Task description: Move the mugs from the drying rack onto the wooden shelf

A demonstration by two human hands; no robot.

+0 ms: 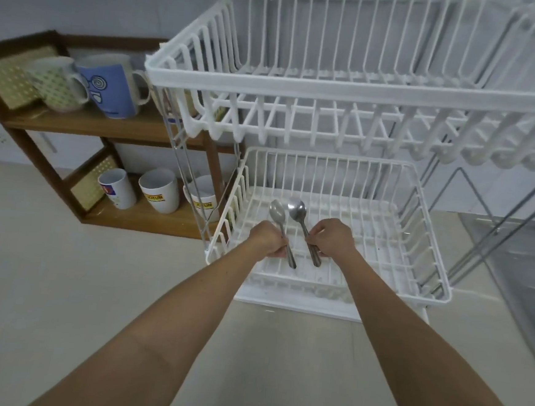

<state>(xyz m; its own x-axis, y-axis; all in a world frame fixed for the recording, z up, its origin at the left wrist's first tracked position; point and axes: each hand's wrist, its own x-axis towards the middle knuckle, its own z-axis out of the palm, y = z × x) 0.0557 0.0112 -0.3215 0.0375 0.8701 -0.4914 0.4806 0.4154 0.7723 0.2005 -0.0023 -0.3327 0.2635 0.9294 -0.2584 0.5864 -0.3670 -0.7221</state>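
A white two-tier drying rack [358, 91] stands ahead, and I see no mugs in either tier. Inside its lower basket [416, 246], my left hand [268, 239] grips a metal spoon [277, 215] by the handle, and my right hand [333, 240] grips a second spoon [297, 210]. Both spoon bowls point away from me. To the left is the wooden shelf [105, 126]. On its upper board stand a patterned mug [57, 85] and a blue mug [112, 86]. Three white mugs stand on the lower board: one with a small print [117, 187], a labelled one [159, 194], and one [204, 198] partly hidden behind the rack's frame.
The rack and shelf rest on a pale counter [61, 282] against a grey wall. A steel sink surface [517, 270] lies at the right, behind the rack's metal legs. Woven side panels close the shelf's left end.
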